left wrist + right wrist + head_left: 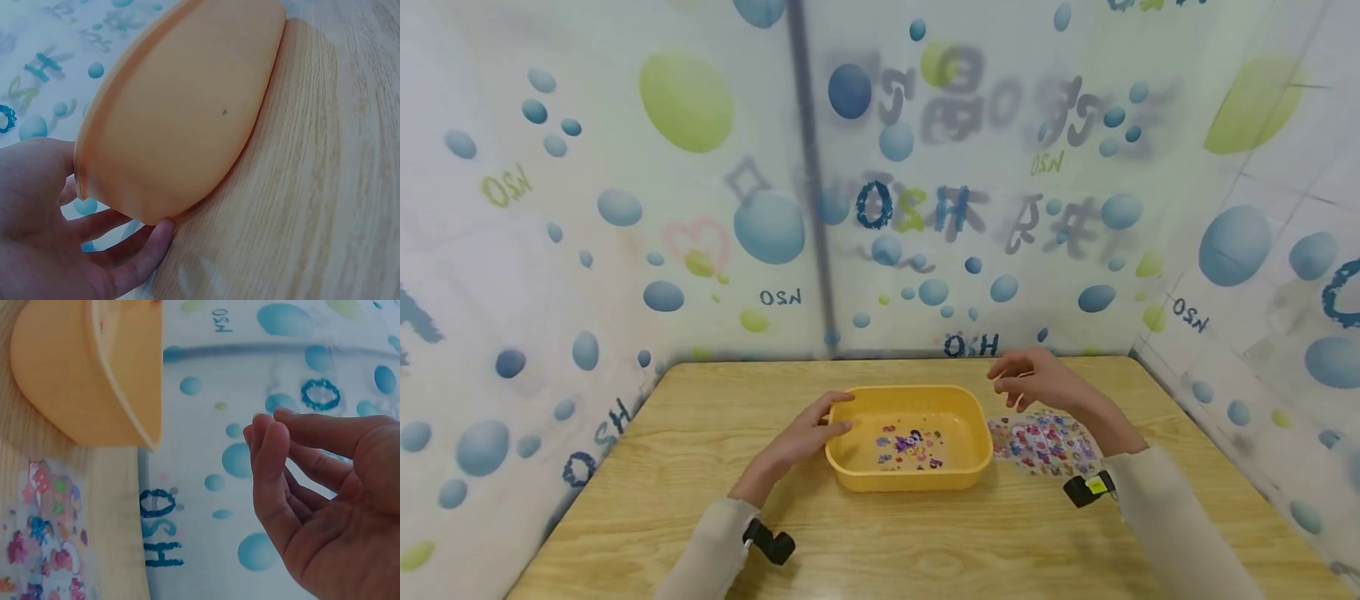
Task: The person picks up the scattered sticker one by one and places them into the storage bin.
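Note:
A yellow plastic basin [910, 481] stands on the wooden table, with small colourful pieces [913, 446] scattered over its floor, purple, orange and blue among them. My left hand [808, 429] holds the basin's left end, thumb at the rim; in the left wrist view its fingers reach along the outer wall [181, 112]. Up beyond the basin's far right corner hovers my right hand [1033, 379], fingers loosely bent. From the right wrist view, thumb and fingertips [269, 431] come close together, and nothing shows between them. Below that hand lies a flat spread of colourful, glossy pieces [1048, 442].
The wooden table [700, 433] ends against a wall sheet [910, 317] printed with blue and green bubbles, which also closes off both sides. Each sleeve carries a black wrist camera, one at the left wrist [769, 542] and one at the right [1086, 487].

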`<state>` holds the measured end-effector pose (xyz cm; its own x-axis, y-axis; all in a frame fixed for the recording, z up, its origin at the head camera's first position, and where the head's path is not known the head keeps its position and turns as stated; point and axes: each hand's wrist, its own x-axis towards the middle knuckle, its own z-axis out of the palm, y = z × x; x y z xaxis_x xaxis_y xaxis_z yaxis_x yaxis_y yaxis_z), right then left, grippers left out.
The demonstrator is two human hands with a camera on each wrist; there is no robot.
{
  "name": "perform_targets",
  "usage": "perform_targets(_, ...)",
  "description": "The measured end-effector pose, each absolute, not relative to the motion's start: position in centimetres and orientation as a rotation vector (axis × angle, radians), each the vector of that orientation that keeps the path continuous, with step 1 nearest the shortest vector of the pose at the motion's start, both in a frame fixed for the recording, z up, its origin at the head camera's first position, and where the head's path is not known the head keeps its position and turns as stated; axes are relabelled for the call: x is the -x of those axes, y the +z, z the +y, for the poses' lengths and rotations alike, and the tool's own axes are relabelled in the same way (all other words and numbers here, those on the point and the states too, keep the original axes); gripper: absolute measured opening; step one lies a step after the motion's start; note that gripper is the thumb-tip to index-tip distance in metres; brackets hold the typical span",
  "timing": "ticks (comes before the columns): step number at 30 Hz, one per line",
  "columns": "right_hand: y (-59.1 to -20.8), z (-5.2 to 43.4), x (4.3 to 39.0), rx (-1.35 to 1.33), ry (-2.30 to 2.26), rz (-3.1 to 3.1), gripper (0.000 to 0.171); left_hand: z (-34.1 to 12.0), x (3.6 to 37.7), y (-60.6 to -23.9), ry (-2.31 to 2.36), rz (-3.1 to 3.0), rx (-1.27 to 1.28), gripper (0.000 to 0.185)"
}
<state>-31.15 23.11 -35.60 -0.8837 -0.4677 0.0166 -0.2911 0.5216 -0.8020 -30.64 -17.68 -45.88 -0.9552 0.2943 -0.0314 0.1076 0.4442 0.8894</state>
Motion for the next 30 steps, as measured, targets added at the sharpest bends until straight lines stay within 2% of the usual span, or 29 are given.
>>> perform_targets(16, -39.6, 28.2, 30.1, 0.391, -1.442, 2.668, 0.033, -17.7, 30.5, -45.6, 1.519, 2.519, -0.367, 0.045)
perform_targets(30, -40.5, 30.5, 29.6, 0.413, -1.285, 2.849, 0.027, -17.5, 30.6, -45.8, 1.536, 2.5, -0.33, 0.045)
